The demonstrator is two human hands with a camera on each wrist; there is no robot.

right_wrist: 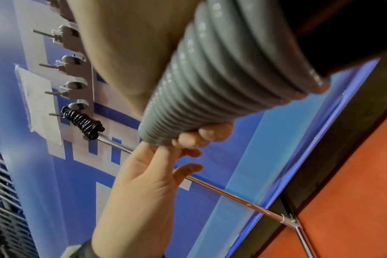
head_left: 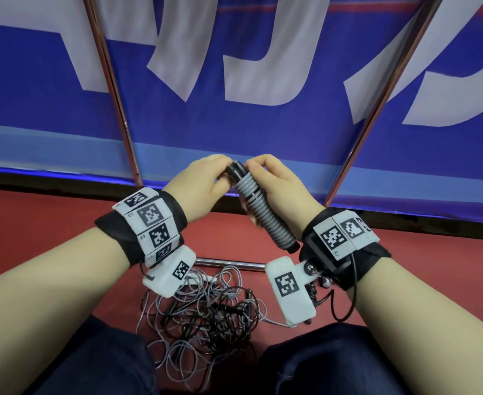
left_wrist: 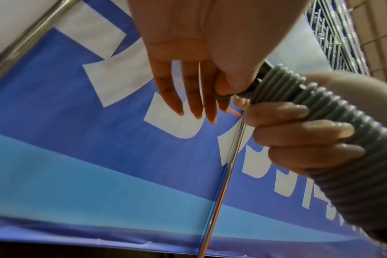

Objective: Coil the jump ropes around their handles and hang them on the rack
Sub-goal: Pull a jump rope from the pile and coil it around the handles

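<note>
A grey jump rope (head_left: 258, 212) is wound tightly round its black handles and held slanted in front of me. My right hand (head_left: 274, 183) grips the middle of this bundle, its fingers (left_wrist: 298, 139) curled across the grey coils (left_wrist: 342, 125). My left hand (head_left: 220, 172) pinches the rope's end at the bundle's top between thumb and forefinger (left_wrist: 223, 87), its other fingers hanging straight. In the right wrist view the grey coil (right_wrist: 210, 78) fills the top and the left hand (right_wrist: 148, 183) reaches up to its end. The rack's hooks (right_wrist: 71, 64) stick out of the wall.
A black coiled rope (right_wrist: 84, 124) hangs on the lowest hook. A tangled pile of grey and black ropes (head_left: 206, 315) lies on the red floor between my knees. Two slanted metal poles (head_left: 111, 89) (head_left: 383, 104) cross a blue banner (head_left: 263, 124); a metal bar (head_left: 228, 263) lies low.
</note>
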